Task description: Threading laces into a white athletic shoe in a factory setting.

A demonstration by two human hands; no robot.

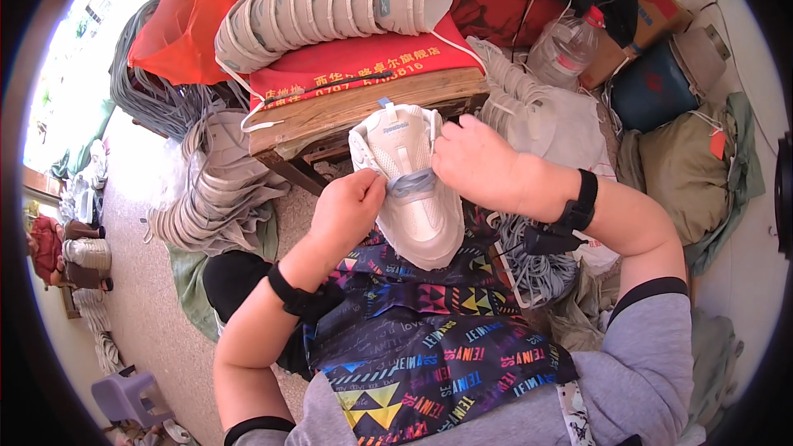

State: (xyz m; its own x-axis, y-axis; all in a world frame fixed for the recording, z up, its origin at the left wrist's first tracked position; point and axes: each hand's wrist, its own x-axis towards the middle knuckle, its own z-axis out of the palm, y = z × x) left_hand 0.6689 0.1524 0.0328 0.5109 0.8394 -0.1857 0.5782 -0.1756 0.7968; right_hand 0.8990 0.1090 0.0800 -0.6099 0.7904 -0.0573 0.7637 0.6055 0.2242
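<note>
Over the person's lap, covered by a dark patterned apron (446, 355), the step in hand looks like lacing, with both hands working at one shoe. Beyond it stands a wooden bench (330, 120), bearing a curved stack of nested shoe uppers (339, 12). The two forearms come up from the lower corners, elbows bent and spread wide, and converge at the middle; the left rises steeply, the right reaches across more nearly level.

Between them is the white sneaker upper (424, 223), above the lap and just before the bench's near edge, toe toward the body and tongue (398, 139) toward the bench. Whether a sole is attached cannot be told.

The right hand (483, 161) is at the shoe's right side, knuckles up and fingers curled; it appears to grasp the lace, though its thumb is hidden. The left hand (351, 202) is at the opposite edge, thumb and forefinger pinched together, apparently on the lace's other side. Smallest is the grey-blue lace (411, 185) itself, lying in a band across the throat below the tongue. As a judgement, the next move calls for small fingertip work: keeping both sides of the lace evenly taut and the tongue flat while the eyelet edges stay level.
</note>
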